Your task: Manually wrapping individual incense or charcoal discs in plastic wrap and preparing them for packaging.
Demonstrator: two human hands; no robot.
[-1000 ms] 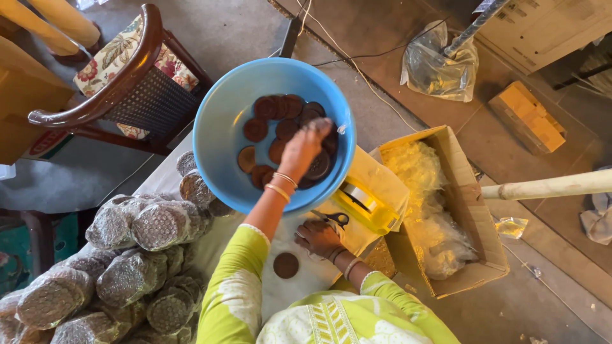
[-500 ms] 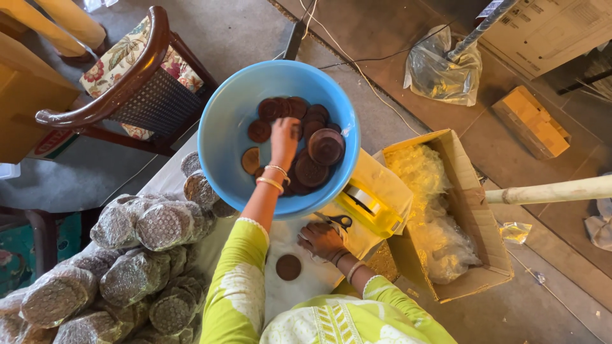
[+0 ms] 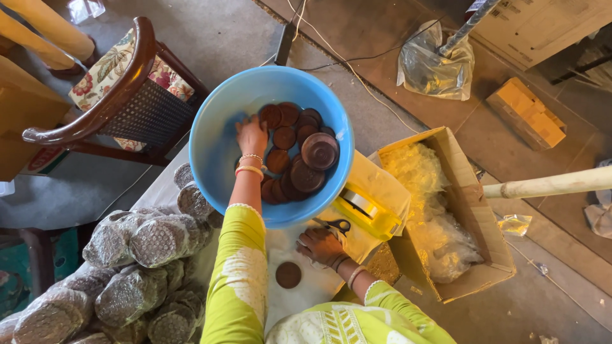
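Left hand (image 3: 252, 136) rests among brown discs (image 3: 298, 159) inside blue basin (image 3: 220, 153).

Home packing workshop: wrapped bundles (image 3: 146, 242), carton (image 3: 472, 248), chair (image 3: 121, 95)

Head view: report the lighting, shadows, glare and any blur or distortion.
Head view: warm light falls from the right, brightest on the open cardboard box and its plastic bags; the left hand casts only a soft shadow inside the blue basin; mild glare on the basin rim; centre sharp, right hand sharp too; the wide lens bends the edges and the pale pole.
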